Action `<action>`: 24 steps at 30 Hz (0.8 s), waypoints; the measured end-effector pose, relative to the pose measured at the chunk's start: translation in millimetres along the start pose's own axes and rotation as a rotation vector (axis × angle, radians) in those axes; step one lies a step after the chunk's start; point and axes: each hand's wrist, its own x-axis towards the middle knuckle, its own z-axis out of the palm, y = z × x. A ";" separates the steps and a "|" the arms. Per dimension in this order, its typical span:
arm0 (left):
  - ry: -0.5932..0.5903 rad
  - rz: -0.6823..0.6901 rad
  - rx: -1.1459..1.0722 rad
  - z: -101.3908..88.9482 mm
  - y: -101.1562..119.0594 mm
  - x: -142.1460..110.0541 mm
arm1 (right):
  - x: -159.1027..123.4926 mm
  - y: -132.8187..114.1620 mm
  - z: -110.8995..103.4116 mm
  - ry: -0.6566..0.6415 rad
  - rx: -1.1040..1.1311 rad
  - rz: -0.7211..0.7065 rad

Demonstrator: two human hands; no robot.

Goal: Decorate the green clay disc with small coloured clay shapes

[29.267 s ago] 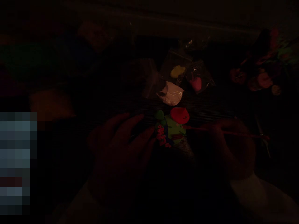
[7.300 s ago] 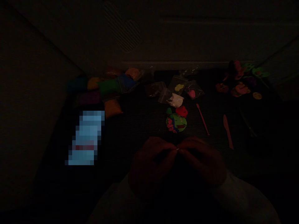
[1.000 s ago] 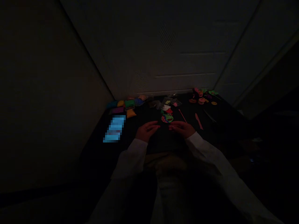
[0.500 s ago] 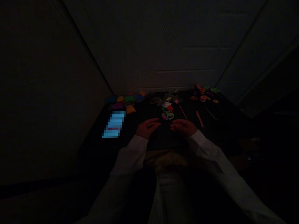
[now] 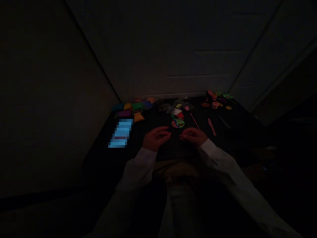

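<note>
The scene is very dark. My left hand [image 5: 155, 138] rests on the dark mat with its fingers curled, pointing right. My right hand [image 5: 193, 136] lies opposite it, fingers bent and pinched together toward the left; anything between them is too small to make out. Just beyond both hands sits a round green clay piece [image 5: 177, 123] with red and blue bits on it, and a red clay lump [image 5: 180, 115] behind it. Both hands stay a short way from the clay piece.
Coloured clay packets [image 5: 131, 109] lie at the back left, clear bags [image 5: 182, 105] at the back middle. Two pink modelling tools [image 5: 211, 127] lie to the right. Finished clay shapes [image 5: 216, 100] sit at the back right. A glowing screen [image 5: 121, 133] lies at the left.
Over the last second the hands have barely shifted, the view has dipped slightly. Seven seconds ago the hands were pinched together close to the camera.
</note>
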 end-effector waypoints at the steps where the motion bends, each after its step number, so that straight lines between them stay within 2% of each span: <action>1: 0.002 0.007 -0.023 2.1 5.9 -4.7 | 0.4 0.5 -0.6 -0.004 -0.006 0.000; 6: -0.029 0.038 -0.159 11.2 34.2 -26.8 | 1.8 4.4 -1.9 -0.001 -0.041 -0.024; 9: -0.070 0.028 -0.257 12.6 42.2 -33.7 | 1.3 5.5 -1.6 0.006 -0.083 -0.044; 13: -0.099 0.003 -0.392 13.5 42.8 -37.1 | 1.5 7.3 -3.8 0.009 -0.182 -0.087; 17: -0.099 -0.033 -0.482 16.0 40.5 -37.6 | 5.8 10.5 -2.6 0.010 -0.378 -0.152; 24: -0.025 -0.087 -0.545 13.7 31.8 -28.1 | 22.2 14.8 31.4 -0.039 -0.835 -0.309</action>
